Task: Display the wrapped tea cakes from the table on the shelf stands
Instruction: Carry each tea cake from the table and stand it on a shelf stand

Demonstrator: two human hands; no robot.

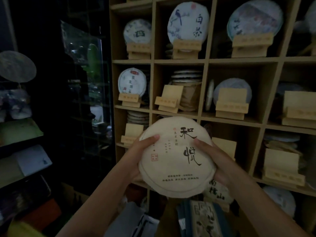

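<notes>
A round cream-wrapped tea cake with large black calligraphy faces me, held up in front of the wooden shelf. My left hand grips its left rim, thumb across the face. My right hand grips the right rim the same way. Bare wooden stands wait in the compartments behind: one in the middle row, one just left of the cake, one to its right. Other cakes stand displayed in the upper row, such as the bird-printed one.
Flat stacks of cakes lie behind some stands. More stands fill the right compartments. A dark glass case and dim side shelves with boxes are on the left. Books and wrapped cakes lie below my arms.
</notes>
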